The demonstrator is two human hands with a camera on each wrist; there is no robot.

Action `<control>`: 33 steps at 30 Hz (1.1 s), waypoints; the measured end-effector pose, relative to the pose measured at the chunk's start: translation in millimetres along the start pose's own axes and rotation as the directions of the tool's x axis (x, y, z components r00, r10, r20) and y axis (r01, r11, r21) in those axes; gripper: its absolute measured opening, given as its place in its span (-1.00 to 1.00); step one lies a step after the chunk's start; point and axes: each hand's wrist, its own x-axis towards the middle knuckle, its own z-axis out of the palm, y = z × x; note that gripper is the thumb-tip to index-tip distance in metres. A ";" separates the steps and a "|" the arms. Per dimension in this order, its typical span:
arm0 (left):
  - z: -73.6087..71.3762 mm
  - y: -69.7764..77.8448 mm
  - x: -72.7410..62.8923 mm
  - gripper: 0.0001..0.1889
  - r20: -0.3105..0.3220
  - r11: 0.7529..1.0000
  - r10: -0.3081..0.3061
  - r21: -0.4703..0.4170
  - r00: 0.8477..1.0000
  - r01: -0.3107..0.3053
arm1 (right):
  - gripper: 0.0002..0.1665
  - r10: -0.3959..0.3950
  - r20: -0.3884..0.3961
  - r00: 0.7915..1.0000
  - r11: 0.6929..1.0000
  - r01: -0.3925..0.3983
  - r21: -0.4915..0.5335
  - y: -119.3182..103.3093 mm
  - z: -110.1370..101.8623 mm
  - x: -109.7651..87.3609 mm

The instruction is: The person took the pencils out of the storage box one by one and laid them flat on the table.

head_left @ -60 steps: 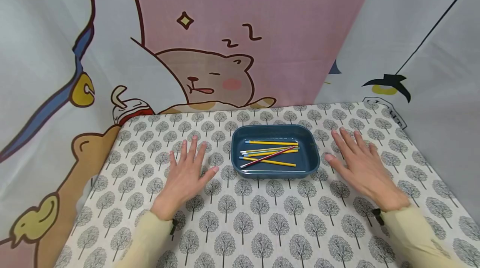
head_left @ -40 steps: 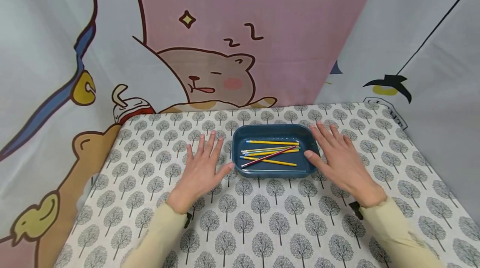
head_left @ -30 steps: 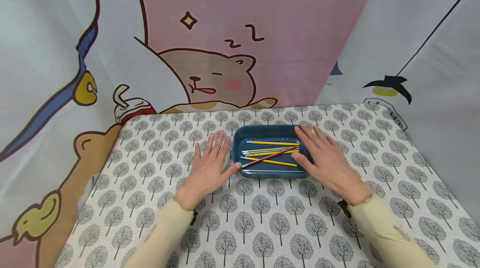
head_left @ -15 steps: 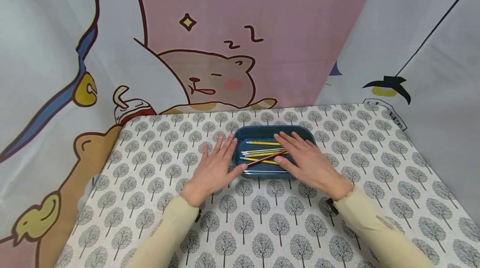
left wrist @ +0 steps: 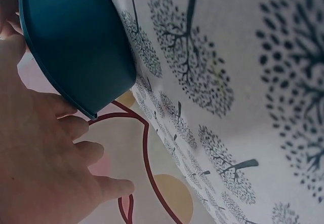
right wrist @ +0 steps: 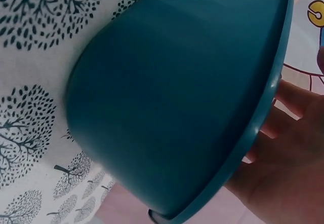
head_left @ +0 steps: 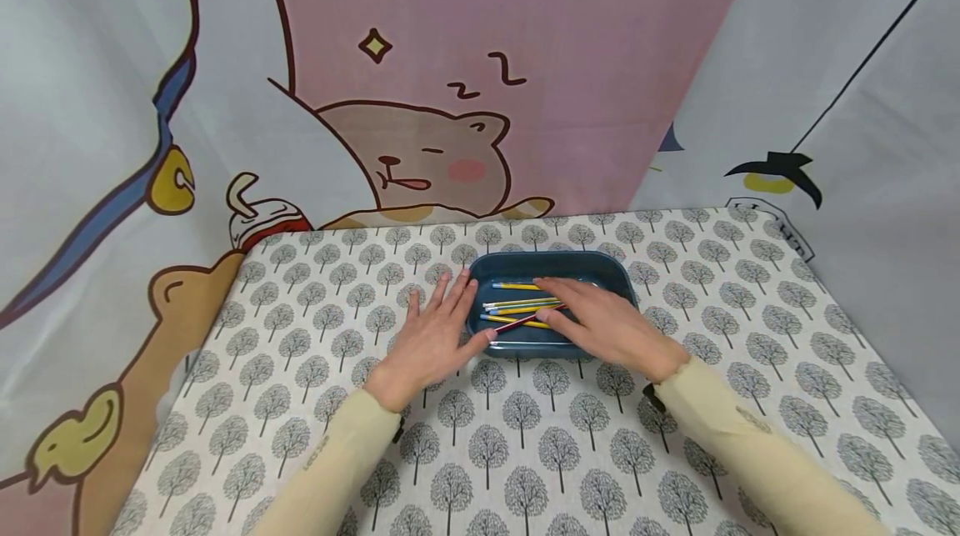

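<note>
A dark blue rectangular tray sits on the table, holding several pencils; yellow ones and a dark red one are visible. My left hand is at the tray's left end, fingers spread and thumb near the front left corner. In the left wrist view its fingers lie along the rim of the tray. Over the tray's right half reaches my right hand, fingers pointing left above the pencils and covering their right ends. The right wrist view shows its fingers going behind the rim, tips hidden.
A white tablecloth printed with grey trees covers the table around the tray. Behind and at both sides hang cartoon-printed curtains, meeting the table's far edge.
Both hands have come inward from either side of the tray. The left stopped at the left end; the right crossed the right rim and lowered over the pencils. The tray stays put.
</note>
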 end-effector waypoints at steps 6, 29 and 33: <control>0.1 -1.7 -0.3 -0.12 0.007 1.000 0.004 0.001 1.000 -0.004 | -0.25 -0.003 0.047 0.999 0.999 0.002 0.034 -2.1 1.2 7.1; 4.1 -3.0 -0.6 -0.14 0.020 1.000 0.007 -0.023 1.000 -0.006 | -0.73 -0.144 0.255 0.956 0.985 0.115 0.126 -0.3 15.4 41.1; 4.7 -3.5 -1.0 -0.13 0.011 0.999 0.016 -0.028 1.000 -0.016 | -0.76 -0.167 0.289 0.943 0.982 0.133 0.132 0.0 17.8 46.0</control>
